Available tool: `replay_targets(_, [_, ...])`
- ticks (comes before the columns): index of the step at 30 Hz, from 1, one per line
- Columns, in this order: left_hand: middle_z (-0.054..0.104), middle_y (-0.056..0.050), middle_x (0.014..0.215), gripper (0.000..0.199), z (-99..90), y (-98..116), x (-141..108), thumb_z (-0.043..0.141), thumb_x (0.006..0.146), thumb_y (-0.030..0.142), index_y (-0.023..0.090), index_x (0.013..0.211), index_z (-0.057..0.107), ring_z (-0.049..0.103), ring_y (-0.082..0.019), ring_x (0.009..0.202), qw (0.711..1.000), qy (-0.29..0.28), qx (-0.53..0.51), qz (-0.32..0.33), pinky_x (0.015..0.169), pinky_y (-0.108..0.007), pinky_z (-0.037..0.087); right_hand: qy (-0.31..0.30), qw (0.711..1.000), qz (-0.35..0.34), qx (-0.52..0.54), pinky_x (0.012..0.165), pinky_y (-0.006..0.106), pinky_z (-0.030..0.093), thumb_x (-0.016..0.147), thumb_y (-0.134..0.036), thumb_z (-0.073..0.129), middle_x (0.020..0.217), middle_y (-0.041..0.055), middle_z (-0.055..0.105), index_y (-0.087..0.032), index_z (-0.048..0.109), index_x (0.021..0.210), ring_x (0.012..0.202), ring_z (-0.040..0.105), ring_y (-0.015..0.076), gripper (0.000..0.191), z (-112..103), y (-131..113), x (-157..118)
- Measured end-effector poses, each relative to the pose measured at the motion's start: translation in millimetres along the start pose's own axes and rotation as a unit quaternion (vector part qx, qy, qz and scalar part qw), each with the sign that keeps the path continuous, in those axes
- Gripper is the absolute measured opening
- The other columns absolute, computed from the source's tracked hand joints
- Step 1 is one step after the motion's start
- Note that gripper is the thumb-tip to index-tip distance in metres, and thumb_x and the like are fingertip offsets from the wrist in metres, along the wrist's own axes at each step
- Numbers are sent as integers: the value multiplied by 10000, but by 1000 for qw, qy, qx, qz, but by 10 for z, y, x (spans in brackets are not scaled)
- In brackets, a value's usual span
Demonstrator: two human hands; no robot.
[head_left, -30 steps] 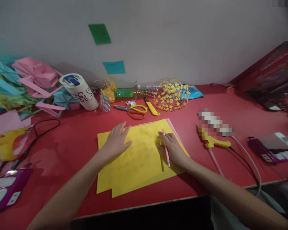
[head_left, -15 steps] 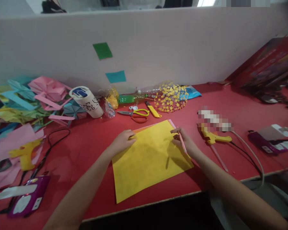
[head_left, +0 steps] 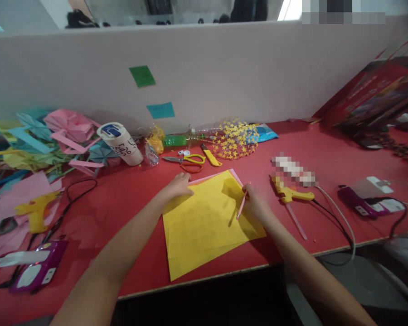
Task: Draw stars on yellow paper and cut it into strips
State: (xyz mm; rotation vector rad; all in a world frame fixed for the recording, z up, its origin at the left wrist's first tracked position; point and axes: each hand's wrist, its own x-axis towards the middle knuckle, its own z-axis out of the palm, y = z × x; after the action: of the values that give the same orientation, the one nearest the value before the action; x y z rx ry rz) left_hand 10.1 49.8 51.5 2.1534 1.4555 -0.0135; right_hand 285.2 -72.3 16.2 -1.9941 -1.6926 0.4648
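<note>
A stack of yellow paper sheets [head_left: 204,222] lies tilted on the red table, with pink and orange sheets peeking out at its far edge. On its upper left edge rests my left hand [head_left: 179,186], fingers stretched out and thumb over the paper. My right hand [head_left: 255,203], a little blurred, is at the right edge of the stack. It is closed around a slim pink pen [head_left: 242,206], whose lower end points down over the paper and casts a shadow there. Whether the right fingers also grip the sheet edge is hidden.
Yellow-handled scissors [head_left: 193,158] and a yellow utility knife [head_left: 211,156] lie beyond the paper. A yellow glue gun [head_left: 292,192] is on the right, another glue gun [head_left: 37,212] on the left. A white cup [head_left: 121,144] stands beside folded paper pieces [head_left: 68,131]. The table's front edge runs close.
My left hand has spread its fingers on the paper's edge. The pen in my right hand has swung to point down and left. The top sheet now sits slightly askew from those below.
</note>
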Motion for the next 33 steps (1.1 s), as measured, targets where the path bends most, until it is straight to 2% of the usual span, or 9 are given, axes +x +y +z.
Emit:
replay_targets(4, [636,-59,791,307,-79,110,131,655,698,454,159,769,611,602,-247,786,997,-73,-15,-33,657,-286,416,22,999,-34,-6,591,268,306,699,-75,451,707,47,534,-206,478,799,682,488,199,166,79,-30,-62])
replay_targets(7, [627,-52,678,421,-140,145,125,595,751,566,159,641,606,604,-241,734,992,-109,-50,-38,620,-279,393,13,995,-61,75,615,276,339,696,-114,454,722,37,526,-214,470,787,691,486,196,136,58,-14,-110])
replay_targets(11, [716,-62,858,519,-190,133,42,565,757,655,159,845,694,648,-237,793,978,-153,-137,-43,621,-266,433,-13,964,-107,243,642,283,376,693,-202,492,739,6,498,-227,442,759,685,473,173,87,-80,114,-195])
replay_targets(14, [741,-93,927,569,-174,132,9,623,690,673,152,901,715,678,-245,780,953,-218,-204,-48,619,-282,479,-62,939,-45,335,582,260,355,759,-329,545,730,-22,460,-236,435,795,631,436,148,149,-181,240,-257])
replay_targets(17, [749,-119,890,538,-103,177,-22,743,569,586,130,854,713,693,-272,763,930,-260,-256,-47,603,-298,504,-96,949,-34,300,602,262,361,734,-334,575,707,-31,447,-229,448,772,642,437,146,169,-201,296,-320])
replay_targets(20, [753,-81,986,585,5,226,-132,765,533,465,163,1028,692,706,-274,824,906,-281,-315,-31,650,-308,536,-91,962,-35,256,618,270,366,744,-301,524,696,-27,461,-223,469,785,646,445,150,104,-135,264,-385])
replay_targets(23, [740,-56,1059,632,121,214,-326,778,533,356,174,1124,648,695,-271,946,878,-276,-390,-1,757,-314,549,-53,973,-8,222,585,264,333,733,-270,496,660,-35,454,-225,473,789,609,426,146,75,-49,206,-431])
replay_targets(26, [748,-57,1007,556,204,146,-540,754,610,338,166,1128,649,711,-253,865,860,-255,-441,-25,712,-315,553,-37,970,1,239,571,263,321,743,-285,499,653,-37,439,-230,463,781,598,416,145,76,-13,155,-437])
replay_targets(33, [719,-76,1147,586,59,-141,-872,792,685,397,199,1210,621,701,-266,983,824,-183,-531,-81,804,-338,558,-146,924,-90,342,616,264,390,785,-343,562,781,-7,483,-233,478,834,680,457,150,146,-178,-116,-210])
